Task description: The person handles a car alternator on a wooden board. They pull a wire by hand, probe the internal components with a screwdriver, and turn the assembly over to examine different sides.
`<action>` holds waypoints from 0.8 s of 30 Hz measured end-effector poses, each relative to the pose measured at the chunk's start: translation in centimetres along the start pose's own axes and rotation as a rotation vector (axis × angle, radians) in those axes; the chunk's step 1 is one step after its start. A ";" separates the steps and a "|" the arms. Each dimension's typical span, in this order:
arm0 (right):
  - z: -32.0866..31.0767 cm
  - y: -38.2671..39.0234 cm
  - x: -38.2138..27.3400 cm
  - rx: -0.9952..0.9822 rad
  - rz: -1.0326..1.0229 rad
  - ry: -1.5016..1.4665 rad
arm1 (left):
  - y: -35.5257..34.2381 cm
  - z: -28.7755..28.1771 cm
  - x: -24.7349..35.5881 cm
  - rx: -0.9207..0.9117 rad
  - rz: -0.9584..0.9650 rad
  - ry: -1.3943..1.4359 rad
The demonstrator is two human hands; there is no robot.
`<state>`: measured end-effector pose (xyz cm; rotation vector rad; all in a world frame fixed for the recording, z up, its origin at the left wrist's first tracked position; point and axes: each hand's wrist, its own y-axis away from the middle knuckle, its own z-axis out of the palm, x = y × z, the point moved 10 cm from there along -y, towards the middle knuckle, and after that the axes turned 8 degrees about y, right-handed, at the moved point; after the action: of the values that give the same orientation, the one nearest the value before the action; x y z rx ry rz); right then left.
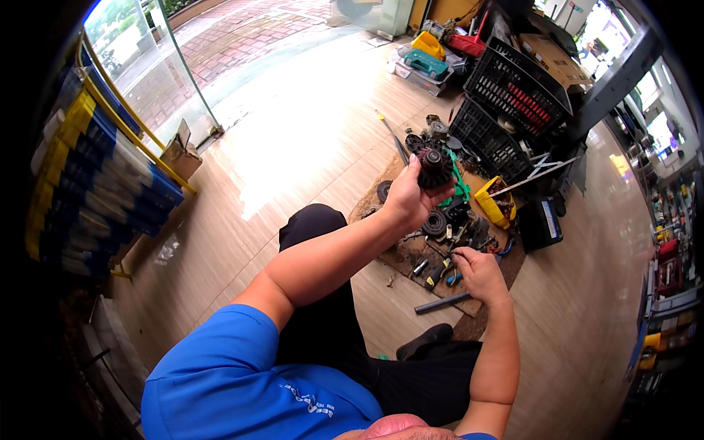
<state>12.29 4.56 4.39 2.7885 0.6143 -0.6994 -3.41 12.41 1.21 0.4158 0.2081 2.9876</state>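
My left hand [412, 196] is raised over a work mat, its fingers and thumb wrapped round a dark motor rotor [435, 169] with a finned black fan and a reddish winding. Lower and to the right, my right hand [480, 275] hovers close to the mat with thumb and forefinger pinched together. Whatever sits between those fingertips is too small to make out. Pliers [438, 273] with yellow-and-black handles lie just left of it, near a small metal socket [420, 267]. A grey tube [442, 302] rests below the right hand. Black round parts [435, 223] lie under the left hand.
The brown mat [389, 253] carries several loose parts. A yellow bin [496, 202] and a black box [540, 223] stand to the right. Stacked black crates [517, 92] rise behind them. Blue-and-yellow racked goods [110, 176] line the left, beside a glass door [147, 70].
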 end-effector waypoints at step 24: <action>2.2 -0.8 0.9 0.098 0.116 -0.260 | 2.4 -0.1 -6.3 -0.035 -0.205 -0.060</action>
<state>11.75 4.93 1.95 2.7269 0.3744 -1.0689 2.33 9.17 -0.14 0.4507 0.1807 2.7696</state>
